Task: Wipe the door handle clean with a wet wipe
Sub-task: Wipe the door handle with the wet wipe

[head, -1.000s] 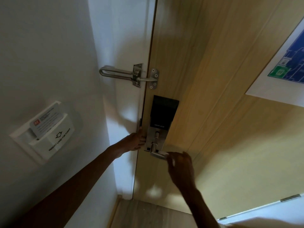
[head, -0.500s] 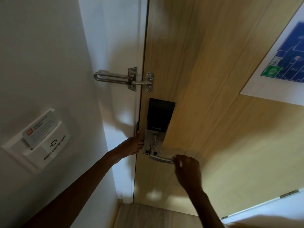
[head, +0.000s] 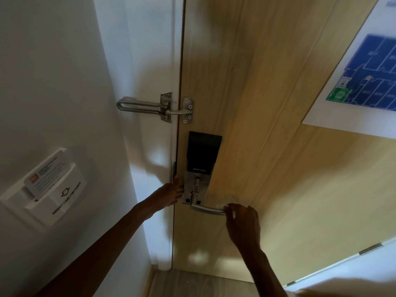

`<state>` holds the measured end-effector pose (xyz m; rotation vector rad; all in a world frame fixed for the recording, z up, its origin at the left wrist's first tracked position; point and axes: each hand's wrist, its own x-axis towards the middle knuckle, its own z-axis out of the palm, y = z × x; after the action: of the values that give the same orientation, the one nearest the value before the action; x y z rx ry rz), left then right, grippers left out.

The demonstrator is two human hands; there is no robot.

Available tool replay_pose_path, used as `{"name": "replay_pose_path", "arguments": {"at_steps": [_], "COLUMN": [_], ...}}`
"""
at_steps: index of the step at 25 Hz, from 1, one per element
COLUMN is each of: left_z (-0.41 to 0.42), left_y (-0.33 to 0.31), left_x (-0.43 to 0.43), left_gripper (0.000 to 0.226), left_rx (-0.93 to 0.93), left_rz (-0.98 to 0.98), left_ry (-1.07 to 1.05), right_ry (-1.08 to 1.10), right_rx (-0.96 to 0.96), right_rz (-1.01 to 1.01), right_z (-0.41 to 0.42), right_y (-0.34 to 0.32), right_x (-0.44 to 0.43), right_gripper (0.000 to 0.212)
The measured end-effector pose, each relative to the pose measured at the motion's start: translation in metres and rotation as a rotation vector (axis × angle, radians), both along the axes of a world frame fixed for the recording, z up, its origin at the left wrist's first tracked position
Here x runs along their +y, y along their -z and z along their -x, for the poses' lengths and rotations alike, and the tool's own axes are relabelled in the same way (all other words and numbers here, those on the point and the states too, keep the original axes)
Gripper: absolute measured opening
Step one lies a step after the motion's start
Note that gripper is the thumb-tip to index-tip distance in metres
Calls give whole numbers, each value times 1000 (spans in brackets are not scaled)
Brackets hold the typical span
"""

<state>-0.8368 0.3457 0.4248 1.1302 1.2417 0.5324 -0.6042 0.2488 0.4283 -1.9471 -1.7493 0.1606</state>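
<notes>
Head view shows me the door handle point(head: 206, 208), a metal lever sticking out to the right from the lock plate point(head: 196, 190) on the wooden door point(head: 267, 125). My right hand point(head: 243, 221) is at the free end of the lever, fingers curled over its tip. A pale sliver shows at the fingertips and may be the wet wipe, but I cannot tell for sure, nor how firmly it is pinched. My left hand point(head: 171, 195) rests flat against the door edge just beside the lock plate, fingers stretched out and holding nothing.

As I judge it, the wiping is under way at the outer end of the lever, with the stretch toward the plate not yet covered.

What worries me from here:
- Pressing down while rubbing could turn the lever and free the latch. The door might then swing, and my left fingers sit right at the gap between door and frame point(head: 175, 146), where they could get pinched.
- If the wipe is only caught by the fingertips, a stroke along the smooth metal could pull it loose and drop it to the floor point(head: 192, 284).
- The underside and the neck near the plate are hidden from me, so I could miss them.
- A very wet wipe near the black lock panel point(head: 203, 151) could leave moisture on it.
</notes>
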Motion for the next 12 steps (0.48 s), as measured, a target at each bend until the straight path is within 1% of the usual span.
{"name": "replay_pose_path", "arguments": {"at_steps": [4, 6, 9, 10, 12], "left_z": [1, 3, 6, 6, 5], "left_y": [1, 3, 6, 6, 6], "left_x": [2, 1, -4, -6, -9], "left_gripper": [71, 72, 85, 88, 88], "left_rx": [-8, -10, 15, 15, 1], "left_rz": [7, 9, -21, -32, -67], "left_ry": [-18, -8, 27, 39, 51], "right_ry": [-129, -173, -168, -132, -51], "right_rx": [40, 51, -14, -39, -44], "right_rz": [-38, -52, -19, -38, -121], "right_z": [55, 62, 30, 11, -14], "right_y": [7, 8, 5, 5, 6], "right_x": [6, 11, 5, 1, -10], "right_gripper": [19, 21, 30, 30, 21]}}
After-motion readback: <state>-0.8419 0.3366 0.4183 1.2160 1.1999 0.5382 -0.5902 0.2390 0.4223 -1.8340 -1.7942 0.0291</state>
